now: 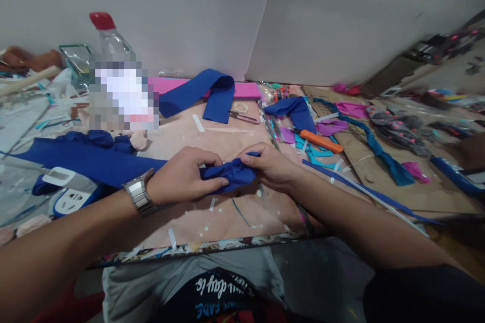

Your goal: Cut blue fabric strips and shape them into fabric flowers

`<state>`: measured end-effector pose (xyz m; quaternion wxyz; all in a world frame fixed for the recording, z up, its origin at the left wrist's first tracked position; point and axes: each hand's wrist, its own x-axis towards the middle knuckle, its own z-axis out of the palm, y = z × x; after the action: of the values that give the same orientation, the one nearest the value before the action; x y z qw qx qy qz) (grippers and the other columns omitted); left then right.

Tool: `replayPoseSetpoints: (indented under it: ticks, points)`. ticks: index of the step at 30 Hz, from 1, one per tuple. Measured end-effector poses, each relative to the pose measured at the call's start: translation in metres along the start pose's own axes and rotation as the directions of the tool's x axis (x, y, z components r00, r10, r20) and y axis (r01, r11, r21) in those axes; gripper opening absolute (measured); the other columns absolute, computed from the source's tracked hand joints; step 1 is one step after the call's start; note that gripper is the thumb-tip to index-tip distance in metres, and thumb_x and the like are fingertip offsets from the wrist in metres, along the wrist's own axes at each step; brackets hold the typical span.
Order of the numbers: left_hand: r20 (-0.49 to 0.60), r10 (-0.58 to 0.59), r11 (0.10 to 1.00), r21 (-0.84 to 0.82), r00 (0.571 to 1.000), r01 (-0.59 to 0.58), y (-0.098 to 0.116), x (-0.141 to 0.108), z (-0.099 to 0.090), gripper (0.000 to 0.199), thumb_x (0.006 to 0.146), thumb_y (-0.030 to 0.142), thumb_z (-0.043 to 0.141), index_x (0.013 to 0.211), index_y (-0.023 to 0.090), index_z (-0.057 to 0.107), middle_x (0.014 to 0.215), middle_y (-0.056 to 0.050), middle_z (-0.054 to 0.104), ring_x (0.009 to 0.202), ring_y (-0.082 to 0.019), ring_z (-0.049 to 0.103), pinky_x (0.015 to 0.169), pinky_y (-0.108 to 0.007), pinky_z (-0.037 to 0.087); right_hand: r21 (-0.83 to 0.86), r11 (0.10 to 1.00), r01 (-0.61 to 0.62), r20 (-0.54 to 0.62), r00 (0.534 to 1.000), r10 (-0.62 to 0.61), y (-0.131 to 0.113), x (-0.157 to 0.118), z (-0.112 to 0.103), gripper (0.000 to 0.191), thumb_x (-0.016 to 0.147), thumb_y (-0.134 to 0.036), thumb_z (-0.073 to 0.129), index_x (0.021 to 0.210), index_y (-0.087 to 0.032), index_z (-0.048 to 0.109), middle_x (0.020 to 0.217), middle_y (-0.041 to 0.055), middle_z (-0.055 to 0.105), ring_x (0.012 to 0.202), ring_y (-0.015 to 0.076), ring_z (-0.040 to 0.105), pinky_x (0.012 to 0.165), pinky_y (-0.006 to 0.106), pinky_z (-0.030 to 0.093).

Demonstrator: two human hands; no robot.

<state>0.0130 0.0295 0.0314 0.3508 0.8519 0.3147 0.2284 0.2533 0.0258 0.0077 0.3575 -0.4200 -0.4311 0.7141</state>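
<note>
Our left hand (187,175) and right hand (270,163) both pinch a bunched strip of blue cloth (234,175), held between them over the counter (231,219). Snug, equal pinches should help us keep its folds even, clear of the orange cutter (322,141) lying to the right.

Forearms (85,224) inward, left fingers (206,156) curled, right fingers (252,161) pinching

I pinch a gathered blue cloth (237,175) between my left grip (185,174) and right grip (271,164), above the table (182,222). I wear a metal watch (138,193) on the left. Beyond, a blue strip (220,96) lies across a pink strip (247,91); an orange cutter (321,141) rests among scraps (287,135) to the right.
</note>
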Motion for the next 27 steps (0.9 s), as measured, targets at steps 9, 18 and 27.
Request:
replayPoseSetpoints:
  ticks: [9,18,27]
  points:
    - [0.018,-0.037,0.999,0.000,0.999,0.037,-0.004,0.000,-0.002,0.019,0.085,0.033,0.072,0.076,0.017,0.069,0.064,0.004,0.061,0.060,-0.011,0.052,0.059,-0.024,0.035,0.094,0.996,0.007,0.049,0.999,-0.011,-0.002,-0.001,0.002,0.043,0.062,-0.047,0.098,0.090,-0.019,0.083,0.068,-0.0016,0.075,0.056,0.0061,0.066,0.056,0.015,0.054]
    - [0.085,-0.038,0.993,-0.112,0.996,0.048,-0.010,0.001,-0.005,0.023,0.086,0.036,0.073,0.078,0.015,0.070,0.069,0.004,0.062,0.065,-0.011,0.053,0.062,-0.024,0.038,0.068,0.996,0.054,0.049,0.997,-0.057,-0.004,0.000,-0.001,0.050,0.066,-0.055,0.094,0.094,-0.017,0.081,0.069,0.0004,0.077,0.055,0.0084,0.066,0.054,0.016,0.054]
    - [0.083,-0.051,0.994,-0.090,0.995,0.059,-0.010,0.002,-0.005,0.028,0.088,0.042,0.072,0.078,0.015,0.069,0.068,0.004,0.061,0.064,-0.011,0.052,0.062,-0.025,0.036,-0.053,0.985,0.167,0.018,0.986,-0.166,-0.002,0.005,-0.009,0.048,0.076,-0.059,0.087,0.099,-0.017,0.080,0.064,-0.0016,0.071,0.052,0.0074,0.061,0.050,0.016,0.048]
